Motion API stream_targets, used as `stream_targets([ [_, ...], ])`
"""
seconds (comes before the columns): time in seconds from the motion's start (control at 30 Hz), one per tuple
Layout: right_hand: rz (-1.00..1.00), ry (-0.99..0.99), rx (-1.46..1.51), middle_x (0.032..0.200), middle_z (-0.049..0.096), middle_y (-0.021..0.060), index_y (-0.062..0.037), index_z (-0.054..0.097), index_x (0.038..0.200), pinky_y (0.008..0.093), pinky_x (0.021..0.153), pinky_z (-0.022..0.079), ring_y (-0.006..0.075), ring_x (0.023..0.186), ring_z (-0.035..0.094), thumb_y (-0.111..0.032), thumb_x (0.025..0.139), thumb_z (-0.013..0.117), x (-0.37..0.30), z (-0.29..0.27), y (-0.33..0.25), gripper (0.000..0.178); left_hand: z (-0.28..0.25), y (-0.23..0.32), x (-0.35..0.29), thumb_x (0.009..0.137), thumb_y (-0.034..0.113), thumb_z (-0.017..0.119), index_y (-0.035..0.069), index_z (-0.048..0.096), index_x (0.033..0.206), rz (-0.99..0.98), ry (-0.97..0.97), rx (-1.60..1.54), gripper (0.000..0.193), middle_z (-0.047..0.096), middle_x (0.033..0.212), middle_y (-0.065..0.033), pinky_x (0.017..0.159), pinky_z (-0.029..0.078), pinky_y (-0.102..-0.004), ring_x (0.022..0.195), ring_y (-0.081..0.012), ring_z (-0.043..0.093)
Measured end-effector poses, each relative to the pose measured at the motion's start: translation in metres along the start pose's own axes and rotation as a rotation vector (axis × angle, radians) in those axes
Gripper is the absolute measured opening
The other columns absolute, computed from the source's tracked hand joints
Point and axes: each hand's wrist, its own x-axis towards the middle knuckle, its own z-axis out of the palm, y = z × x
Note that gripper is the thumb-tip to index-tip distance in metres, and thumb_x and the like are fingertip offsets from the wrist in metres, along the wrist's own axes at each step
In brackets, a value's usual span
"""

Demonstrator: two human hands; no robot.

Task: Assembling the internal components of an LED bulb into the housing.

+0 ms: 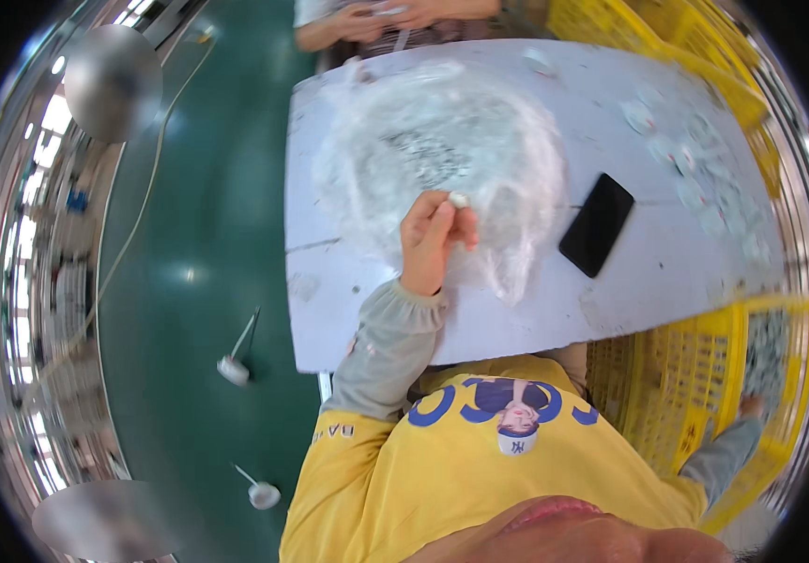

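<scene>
My left hand [433,236] is raised over the near edge of a clear plastic bag [531,141] spread out on the table. Its thumb and fingers pinch a small whitish piece [459,199], too small to make out in detail. Many small dark and silvery parts [428,158] lie in the middle of the bag. At the lower right, my right hand [752,405] reaches into a yellow plastic crate [677,375] beside a heap of small grey-white pieces [767,352]. Its fingers are hidden, so I cannot see whether it grips anything.
A black phone [597,225] lies on the white table [517,324], right of the bag. Several small translucent pieces [705,178] are scattered farther right. Across the table are another person's hands [386,17]. More yellow crates [648,28] stand beyond; two white stemmed objects [233,369] sit on the green floor.
</scene>
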Motion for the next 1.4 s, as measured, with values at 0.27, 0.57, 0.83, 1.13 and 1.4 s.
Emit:
stream_targets([
  [0.27, -0.198, 0.731, 0.744, 0.104, 0.058, 0.0151, -0.0012, 0.057, 0.103, 0.0333, 0.085, 0.042, 0.0246, 0.097, 0.055, -0.024, 0.088, 0.047, 0.051, -0.344, -0.124, 0.029, 0.015, 0.039, -0.01, 0.09, 0.017, 0.043, 0.004, 0.05, 0.086, 0.331, 0.372, -0.07, 0.016, 0.056, 0.071, -0.0075, 0.048, 0.044, -0.0249, 0.055, -0.014, 0.054],
  [0.57, -1.432, 1.247, 1.017, 0.105, 0.057, 0.0157, 0.004, 0.056, 0.099, 0.0323, 0.085, 0.041, 0.0286, 0.098, 0.054, 0.005, 0.079, 0.053, -0.181, -0.703, -0.366, 0.021, -0.076, 0.121, -0.081, 0.087, 0.014, 0.05, 0.005, 0.053, 0.09, 0.907, 0.911, 0.514, 0.011, 0.057, 0.082, -0.0055, 0.056, 0.047, -0.0229, 0.07, -0.0128, 0.057],
  [0.83, -1.593, 1.104, 0.795, 0.089, 0.056, 0.0135, 0.0004, 0.055, 0.088, 0.0368, 0.073, 0.043, 0.0318, 0.084, 0.052, -0.007, 0.074, 0.056, -0.174, -0.789, -0.461, 0.015, -0.163, 0.157, -0.187, 0.074, 0.014, 0.066, 0.0, 0.045, 0.117, 0.579, 1.481, 1.149, 0.05, 0.04, 0.121, -0.0156, 0.095, 0.031, -0.0338, 0.115, -0.0241, 0.038],
  [1.13, -1.519, 1.017, 0.915, 0.083, 0.052, 0.0101, -0.0047, 0.053, 0.082, 0.0373, 0.07, 0.042, 0.0288, 0.081, 0.051, -0.01, 0.074, 0.055, -0.183, -0.787, -0.471, 0.01, -0.217, 0.154, -0.209, 0.07, 0.005, 0.067, -0.002, 0.051, 0.104, 0.323, 1.32, 1.291, 0.038, 0.054, 0.092, -0.0078, 0.076, 0.042, -0.0317, 0.079, -0.0193, 0.052],
  [1.4, -1.497, 1.208, 1.103, 0.084, 0.049, 0.0099, -0.0053, 0.049, 0.084, 0.0371, 0.069, 0.042, 0.0282, 0.085, 0.049, -0.009, 0.081, 0.048, -0.183, -0.778, -0.473, 0.005, -0.151, 0.163, -0.147, 0.077, -0.004, 0.056, 0.0, 0.043, 0.104, 0.753, 0.898, 0.655, 0.03, 0.054, 0.101, -0.0114, 0.074, 0.046, -0.028, 0.089, -0.018, 0.055],
])
